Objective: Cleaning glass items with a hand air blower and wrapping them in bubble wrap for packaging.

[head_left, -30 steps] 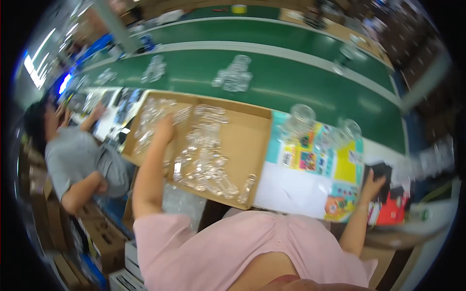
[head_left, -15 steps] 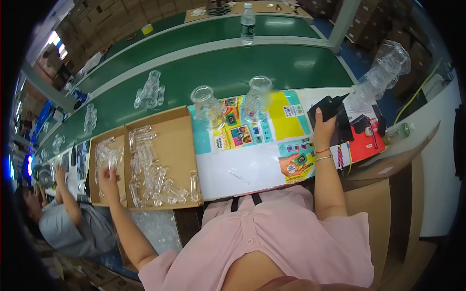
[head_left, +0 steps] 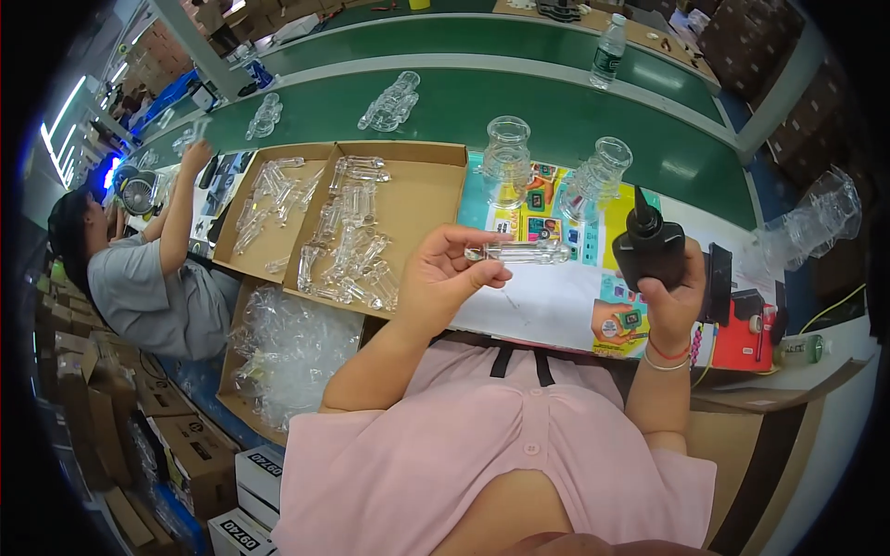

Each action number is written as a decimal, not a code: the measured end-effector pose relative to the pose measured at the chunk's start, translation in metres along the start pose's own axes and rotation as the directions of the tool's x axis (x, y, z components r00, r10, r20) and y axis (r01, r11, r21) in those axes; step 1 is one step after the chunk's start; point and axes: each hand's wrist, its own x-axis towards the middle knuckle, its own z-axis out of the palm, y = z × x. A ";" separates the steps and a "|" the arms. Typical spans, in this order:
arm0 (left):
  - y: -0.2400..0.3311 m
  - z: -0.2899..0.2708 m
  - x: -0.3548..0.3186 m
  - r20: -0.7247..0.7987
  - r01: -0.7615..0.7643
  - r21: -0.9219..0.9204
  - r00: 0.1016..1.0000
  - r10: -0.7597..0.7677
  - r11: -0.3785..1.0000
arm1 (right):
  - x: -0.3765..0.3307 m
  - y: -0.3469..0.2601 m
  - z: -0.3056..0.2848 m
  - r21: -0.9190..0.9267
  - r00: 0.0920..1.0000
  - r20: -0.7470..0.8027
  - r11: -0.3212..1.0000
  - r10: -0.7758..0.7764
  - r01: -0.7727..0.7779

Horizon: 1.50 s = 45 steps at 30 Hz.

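Observation:
My left hand [head_left: 443, 285] pinches a clear tube-shaped piece [head_left: 530, 252] between thumb and fingers; the piece lies level, pointing right over the worktop. In my right hand [head_left: 677, 301] is a black bottle with a pointed nozzle [head_left: 646, 250], its tip upward. Bottle and tube are apart. Beyond the hands, two clear ribbed vessels [head_left: 508, 148] stand on a colourful printed sheet [head_left: 607, 222]. Left of my left hand, a divided cardboard tray [head_left: 436, 185] holds many more clear tube pieces [head_left: 348, 246].
A co-worker [head_left: 153, 264] in grey sits at the left. Clear assembled pieces [head_left: 391, 102] stand on the green belt [head_left: 519, 88], with a water bottle [head_left: 608, 54] behind. A bag of clear plastic [head_left: 297, 347] lies below the tray. Red and black items [head_left: 742, 329] are at the right.
My left hand has come from the tray to the middle, now with a clear tube piece in it. My right hand has moved nearer with the black bottle. The view has shifted left.

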 end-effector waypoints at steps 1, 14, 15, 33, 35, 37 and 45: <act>-0.001 0.004 -0.001 -0.004 -0.008 -0.043 1.000 0.008 0.999 | 0.000 0.000 -0.004 0.068 0.999 -0.028 0.998 -0.017 0.018; -0.011 0.017 -0.006 0.052 -0.213 0.082 0.977 0.209 0.974 | 0.020 -0.031 0.005 0.817 0.954 -0.268 0.556 0.133 0.152; -0.014 0.014 -0.004 0.026 -0.198 0.104 0.980 0.196 0.975 | 0.020 -0.031 0.003 0.837 0.951 -0.264 0.527 0.159 0.145; -0.064 0.005 -0.040 0.023 0.417 -0.316 0.901 -0.432 0.852 | -0.001 0.009 -0.022 0.905 0.849 -0.203 0.424 0.488 -0.027; -0.055 0.009 -0.038 0.019 0.397 -0.309 0.911 -0.411 0.864 | -0.001 0.003 -0.018 0.891 0.840 -0.225 0.453 0.493 -0.027; -0.049 0.009 -0.039 -0.009 0.347 -0.094 0.937 -0.349 0.933 | -0.003 0.002 -0.016 0.874 0.846 -0.231 0.485 0.480 -0.037; -0.018 0.029 -0.026 0.051 -0.046 0.119 0.998 0.040 0.992 | -0.002 -0.018 -0.007 0.867 0.921 -0.252 0.492 0.296 0.079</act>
